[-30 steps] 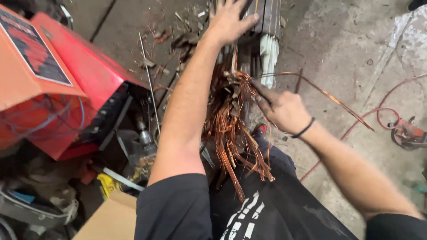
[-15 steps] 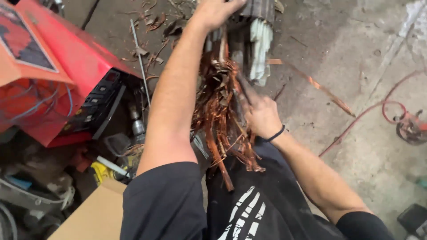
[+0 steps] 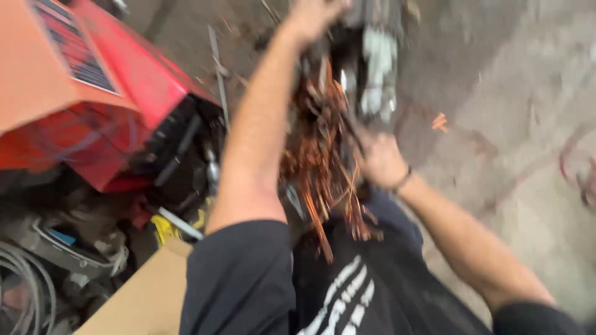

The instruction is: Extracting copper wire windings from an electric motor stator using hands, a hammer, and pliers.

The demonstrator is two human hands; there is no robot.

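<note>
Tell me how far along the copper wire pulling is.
Done: a thick tangle of copper strands already hangs loose out of the grey metal part. In hand: the left hand steadies the part's top, while the right hand sits in the strands; its grip is blurred. Left: the strands remain attached to the part.

wire bundle (image 3: 320, 155) between both arms, machine (image 3: 93, 105) to its left, cardboard box (image 3: 146, 294) below the machine
</note>
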